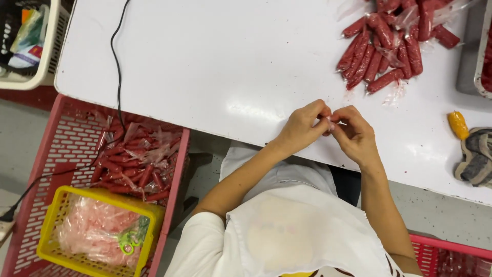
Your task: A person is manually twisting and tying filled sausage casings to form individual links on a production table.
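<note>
My left hand (302, 126) and my right hand (355, 134) meet above the near edge of the white table (215, 66). Their fingertips pinch together on a small clear plastic wrapper (328, 121); a bit of red shows between them, mostly hidden by fingers. A heap of red sausage sticks in clear wrappers (382, 48) lies on the table beyond my right hand, well apart from both hands.
A pink crate (61, 149) to my left holds wrapped red sticks (134, 164) and a yellow basket (97, 231) of plastic wrappers with green scissors. A black cable (117, 61) crosses the table's left end. A yellow object (458, 124) and a grey cloth (476, 156) lie at the right.
</note>
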